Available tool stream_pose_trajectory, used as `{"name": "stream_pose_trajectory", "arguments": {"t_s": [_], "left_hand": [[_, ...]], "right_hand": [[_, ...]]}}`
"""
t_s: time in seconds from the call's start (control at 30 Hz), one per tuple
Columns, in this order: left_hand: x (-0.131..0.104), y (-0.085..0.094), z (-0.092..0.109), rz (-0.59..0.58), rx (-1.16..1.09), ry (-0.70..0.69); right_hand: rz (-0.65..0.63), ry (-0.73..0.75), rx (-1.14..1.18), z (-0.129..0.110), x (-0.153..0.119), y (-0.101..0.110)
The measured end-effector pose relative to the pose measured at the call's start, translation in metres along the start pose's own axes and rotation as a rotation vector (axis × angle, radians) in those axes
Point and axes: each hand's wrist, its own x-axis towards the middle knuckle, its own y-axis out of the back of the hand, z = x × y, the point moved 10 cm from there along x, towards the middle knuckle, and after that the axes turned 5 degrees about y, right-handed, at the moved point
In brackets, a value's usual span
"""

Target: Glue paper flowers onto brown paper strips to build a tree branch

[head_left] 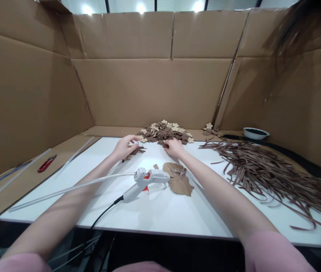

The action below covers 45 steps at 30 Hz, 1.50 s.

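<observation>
Toward the back of the white board (160, 219), my right hand (174, 147) is closed at the front edge of a pile of brown and cream flower-shaped pieces (164, 132). What its fingers grip is too small to make out. My left hand (126, 146) has its fingers apart, above a small group of brown pieces (133, 152) left of the pile. Between my forearms lies a white glue gun (146, 181) with a red trigger and a long clear stick in its back. Its nozzle points at a torn piece of brown paper (179, 180).
Long brown strips (273, 173) cover the right side. A white bowl (256, 133) with dark contents stands at the back right, near a few more flowers (209, 128). A red-handled tool (47, 163) lies far left. Cardboard walls (149, 90) enclose the board.
</observation>
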Motion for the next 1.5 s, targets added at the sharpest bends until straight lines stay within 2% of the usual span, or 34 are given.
{"name": "stream_pose_trajectory", "arguments": {"t_s": [0.13, 0.4, 0.7, 1.13, 1.27, 1.37, 1.5], "left_hand": [[-0.001, -0.005, 0.008, -0.018, -0.021, -0.050], [-0.007, -0.022, 0.024, -0.106, -0.097, -0.099], [-0.011, -0.029, 0.028, -0.168, -0.090, -0.095], [-0.011, -0.035, 0.032, -0.197, -0.107, -0.092], [-0.012, -0.035, 0.032, -0.200, -0.131, -0.074], [-0.013, -0.037, 0.036, -0.222, -0.245, -0.046], [-0.016, -0.042, 0.046, -0.271, -0.440, -0.030]], "right_hand": [[-0.002, 0.021, -0.071, -0.009, 0.001, 0.004], [-0.016, 0.090, -0.112, -0.018, -0.018, 0.008], [-0.058, 0.110, -0.025, -0.009, -0.025, 0.010], [-0.043, 0.097, 0.055, -0.006, -0.027, 0.006], [-0.003, 0.104, 0.115, -0.010, -0.025, 0.012], [0.059, 0.134, 0.246, -0.025, -0.026, 0.022], [0.171, 0.120, 0.801, -0.045, -0.030, 0.033]]}}
